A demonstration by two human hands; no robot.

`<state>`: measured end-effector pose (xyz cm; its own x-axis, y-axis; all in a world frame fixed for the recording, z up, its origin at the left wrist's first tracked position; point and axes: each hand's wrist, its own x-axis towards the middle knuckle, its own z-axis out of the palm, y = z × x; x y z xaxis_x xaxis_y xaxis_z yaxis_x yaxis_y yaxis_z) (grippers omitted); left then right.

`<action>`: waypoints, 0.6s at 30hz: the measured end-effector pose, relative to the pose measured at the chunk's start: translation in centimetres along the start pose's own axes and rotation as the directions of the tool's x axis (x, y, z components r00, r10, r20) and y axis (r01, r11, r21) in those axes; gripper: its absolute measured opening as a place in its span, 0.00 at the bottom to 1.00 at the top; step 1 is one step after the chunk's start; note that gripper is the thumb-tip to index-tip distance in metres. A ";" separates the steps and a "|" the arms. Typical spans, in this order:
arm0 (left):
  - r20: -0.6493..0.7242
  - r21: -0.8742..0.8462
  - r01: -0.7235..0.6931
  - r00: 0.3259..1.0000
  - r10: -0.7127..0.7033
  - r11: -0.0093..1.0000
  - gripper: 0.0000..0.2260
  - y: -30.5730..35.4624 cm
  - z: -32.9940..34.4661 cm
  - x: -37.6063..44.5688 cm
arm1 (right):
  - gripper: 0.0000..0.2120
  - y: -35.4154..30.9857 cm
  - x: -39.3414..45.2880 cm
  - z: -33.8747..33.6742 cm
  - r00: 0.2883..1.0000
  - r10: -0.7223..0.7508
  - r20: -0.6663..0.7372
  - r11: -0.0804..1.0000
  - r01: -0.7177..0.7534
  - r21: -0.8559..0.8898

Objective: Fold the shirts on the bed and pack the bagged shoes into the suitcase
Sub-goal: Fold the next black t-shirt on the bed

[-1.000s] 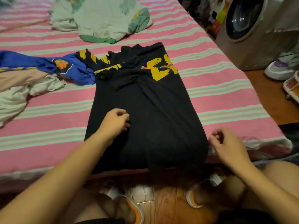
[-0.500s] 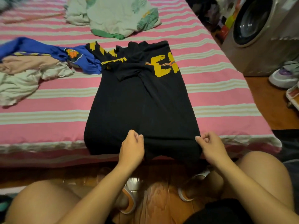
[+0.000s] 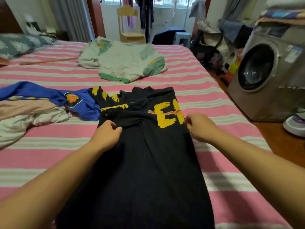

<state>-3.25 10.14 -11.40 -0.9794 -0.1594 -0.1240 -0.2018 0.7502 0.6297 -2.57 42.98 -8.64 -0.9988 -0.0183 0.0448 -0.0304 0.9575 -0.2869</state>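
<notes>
We hold the black shirt point(image 3: 145, 162) with both hands on the striped bed point(image 3: 206, 96).

Both forearms reach in from the bottom corners of the frame toward its centre. Our left hand point(image 3: 105, 136) sits just left of centre, knuckles up, fingers curled and pinching a fold of the dark cloth. Our right hand point(image 3: 200, 127) sits just right of centre, fingers curled round the shirt's right edge beside the yellow lettering point(image 3: 168, 113). The shirt lies lengthwise down the middle of the frame, its sides folded in, its collar end pointing to the top. At left centre a blue shirt point(image 3: 49, 96) touches its shoulder, lying on a beige and white heap point(image 3: 24, 116). A leaf-print garment point(image 3: 125, 63) lies above centre, and a washing machine point(image 3: 267, 76) stands at the right edge.
</notes>
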 end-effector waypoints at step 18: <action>0.147 0.349 -0.221 0.973 0.180 0.911 0.18 -0.6 0.4 22.1 | 0.09 -0.5 34.6 7.7 0.974 -0.197 0.109 0.975 0.207 -0.085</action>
<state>-24.75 6.47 -14.81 -0.9899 0.0743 -0.1206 0.0302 0.9425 0.3328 -37.40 39.68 -14.36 -0.9713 -0.2379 -0.0044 -0.2328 0.9539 -0.1893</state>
